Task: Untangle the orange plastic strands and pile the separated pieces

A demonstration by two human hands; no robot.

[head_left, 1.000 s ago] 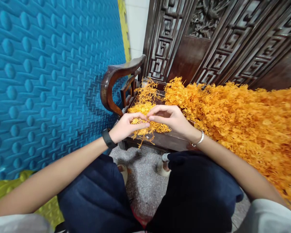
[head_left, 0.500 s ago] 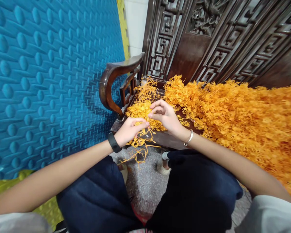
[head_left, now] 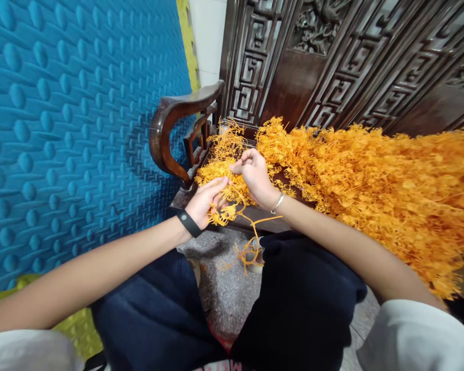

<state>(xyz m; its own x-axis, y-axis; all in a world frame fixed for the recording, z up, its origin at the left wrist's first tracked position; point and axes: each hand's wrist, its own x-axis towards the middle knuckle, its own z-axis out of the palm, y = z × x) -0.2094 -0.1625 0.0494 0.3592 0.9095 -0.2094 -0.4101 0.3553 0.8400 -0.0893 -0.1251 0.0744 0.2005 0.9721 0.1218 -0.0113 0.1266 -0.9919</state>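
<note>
My left hand [head_left: 209,200] is closed around an orange plastic piece [head_left: 255,232] with thin, branching stems. Its loose strands hang below my fingers, over the gap between my knees. Just right of it, my right hand [head_left: 255,178] is raised with thumb and fingers pinched together. Whatever sits in that pinch is too small to make out. Both hands are above a small pile of similar orange pieces [head_left: 227,141] on the dark wooden bench [head_left: 251,215], near its left end.
A large heap of orange plastic pieces [head_left: 371,175] covers the bench to the right. Its curved wooden armrest [head_left: 158,131] stands left of my hands, with a carved backrest [head_left: 294,87] behind. Blue foam matting [head_left: 62,139] lies on the left, speckled floor [head_left: 224,288] below.
My right hand's fingers have drawn from a loose curl into a pinch. My left hand has turned slightly, and the dangling orange strands have swung to the right. The view has shifted a little.
</note>
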